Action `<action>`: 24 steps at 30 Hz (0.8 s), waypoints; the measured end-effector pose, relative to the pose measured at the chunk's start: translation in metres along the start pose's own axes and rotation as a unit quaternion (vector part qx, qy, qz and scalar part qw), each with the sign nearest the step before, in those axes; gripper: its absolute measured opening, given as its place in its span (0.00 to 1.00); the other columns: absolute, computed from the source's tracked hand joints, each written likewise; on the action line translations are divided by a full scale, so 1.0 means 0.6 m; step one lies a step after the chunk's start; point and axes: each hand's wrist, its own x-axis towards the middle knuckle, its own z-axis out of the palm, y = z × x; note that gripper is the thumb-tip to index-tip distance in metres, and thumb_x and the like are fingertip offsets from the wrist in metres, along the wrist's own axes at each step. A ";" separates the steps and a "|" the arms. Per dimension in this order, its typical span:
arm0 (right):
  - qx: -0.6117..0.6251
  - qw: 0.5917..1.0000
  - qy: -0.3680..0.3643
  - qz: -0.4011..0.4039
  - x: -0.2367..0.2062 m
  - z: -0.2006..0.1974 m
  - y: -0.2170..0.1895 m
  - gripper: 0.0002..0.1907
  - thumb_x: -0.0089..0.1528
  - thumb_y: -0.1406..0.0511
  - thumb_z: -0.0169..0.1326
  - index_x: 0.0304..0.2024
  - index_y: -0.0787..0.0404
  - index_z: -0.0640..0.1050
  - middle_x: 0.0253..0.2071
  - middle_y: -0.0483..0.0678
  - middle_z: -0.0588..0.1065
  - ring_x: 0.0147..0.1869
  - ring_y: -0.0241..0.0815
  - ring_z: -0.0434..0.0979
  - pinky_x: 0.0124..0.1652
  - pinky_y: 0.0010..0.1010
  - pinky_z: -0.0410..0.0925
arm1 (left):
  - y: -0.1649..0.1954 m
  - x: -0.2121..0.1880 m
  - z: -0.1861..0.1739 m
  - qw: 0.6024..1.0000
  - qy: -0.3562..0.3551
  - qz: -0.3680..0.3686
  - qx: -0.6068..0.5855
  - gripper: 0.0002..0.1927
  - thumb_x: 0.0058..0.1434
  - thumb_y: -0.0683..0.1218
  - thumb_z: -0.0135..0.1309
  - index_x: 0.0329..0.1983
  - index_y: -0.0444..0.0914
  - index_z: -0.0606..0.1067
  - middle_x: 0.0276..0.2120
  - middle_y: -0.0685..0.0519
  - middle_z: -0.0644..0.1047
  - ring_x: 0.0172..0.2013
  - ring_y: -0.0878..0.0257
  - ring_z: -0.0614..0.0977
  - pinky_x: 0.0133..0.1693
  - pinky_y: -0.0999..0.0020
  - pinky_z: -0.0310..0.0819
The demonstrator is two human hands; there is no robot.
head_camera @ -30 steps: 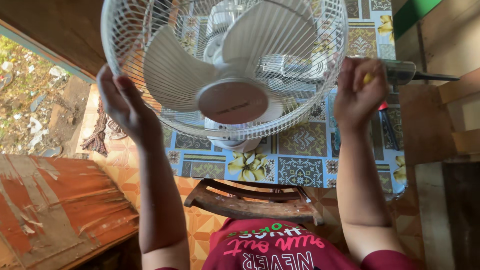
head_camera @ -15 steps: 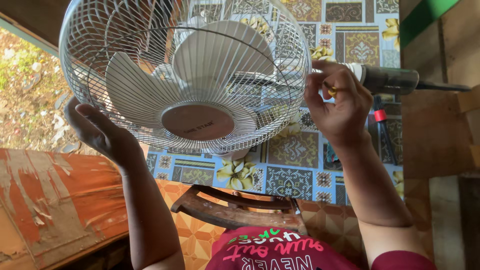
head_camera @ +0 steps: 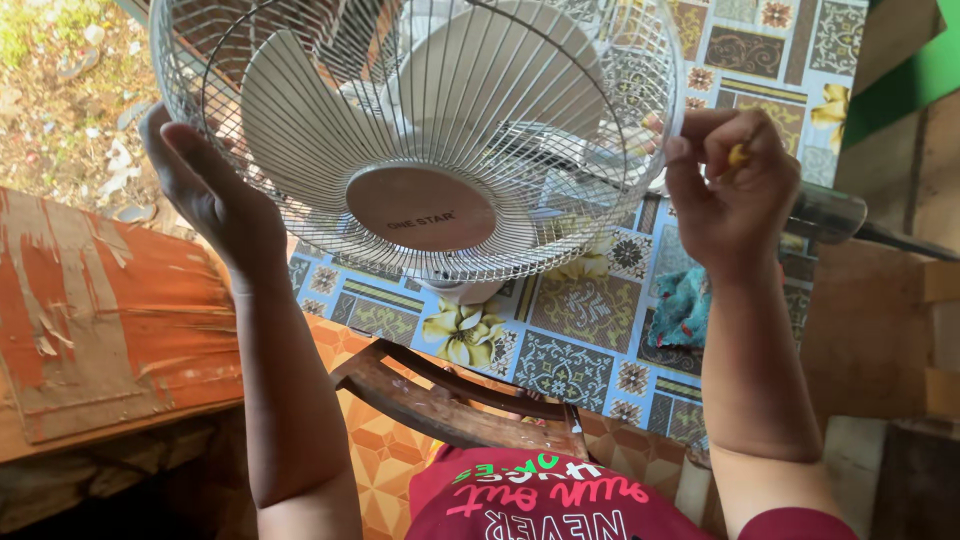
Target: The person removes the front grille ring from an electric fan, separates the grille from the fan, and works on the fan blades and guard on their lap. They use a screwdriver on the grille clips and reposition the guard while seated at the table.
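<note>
A white table fan (head_camera: 420, 150) with a wire grille and pale blades fills the upper middle of the head view, standing on a patterned tablecloth (head_camera: 580, 320). My left hand (head_camera: 215, 200) presses flat against the left rim of the grille, fingers spread. My right hand (head_camera: 730, 190) is at the grille's right rim, fingers closed around a small yellow-handled tool (head_camera: 738, 155), only its tip showing.
A worn wooden chair back (head_camera: 450, 400) stands between me and the table. A peeling orange board (head_camera: 100, 310) lies at the left. A teal cloth (head_camera: 685, 305) rests on the tablecloth and a grey metal tube (head_camera: 830, 215) sticks out at the right.
The view has closed in on the fan and shifted, so the grille looks bigger. My left hand has settled on the left rim; my right hand stays at the right rim.
</note>
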 end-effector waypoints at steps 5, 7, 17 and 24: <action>0.048 0.998 0.018 0.027 -0.010 0.001 -0.006 0.19 0.73 0.68 0.60 0.35 0.57 0.62 0.50 0.56 0.81 0.46 0.30 0.80 0.46 0.21 0.73 | 0.015 0.002 0.000 0.998 -0.014 -0.016 -0.051 0.33 0.82 0.68 0.36 0.57 0.32 0.69 0.40 0.56 0.67 0.39 0.68 0.66 0.43 0.72 0.61; -0.002 0.998 0.042 0.038 -0.020 0.003 -0.010 0.21 0.76 0.69 0.60 0.35 0.60 0.62 0.47 0.57 0.81 0.44 0.30 0.76 0.45 0.20 0.68 | 0.023 -0.001 0.000 0.998 -0.019 0.011 -0.059 0.33 0.83 0.68 0.36 0.55 0.33 0.70 0.40 0.56 0.68 0.40 0.69 0.66 0.45 0.73 0.61; 0.047 0.978 0.199 0.050 -0.030 0.068 -0.008 0.22 0.76 0.72 0.57 0.35 0.57 0.59 0.28 0.41 0.63 0.31 0.28 0.58 0.34 0.19 0.56 | 0.032 0.005 -0.003 0.996 -0.023 0.000 -0.084 0.31 0.80 0.69 0.41 0.46 0.35 0.67 0.38 0.58 0.64 0.33 0.72 0.63 0.36 0.77 0.56; 0.059 0.945 0.317 0.043 -0.034 0.116 -0.001 0.15 0.77 0.67 0.54 0.40 0.60 0.61 0.38 0.43 0.63 0.42 0.33 0.64 0.47 0.26 0.66 | 0.012 0.031 -0.001 0.987 -0.041 -0.041 -0.150 0.33 0.76 0.70 0.48 0.48 0.34 0.67 0.37 0.58 0.66 0.30 0.73 0.64 0.33 0.76 0.57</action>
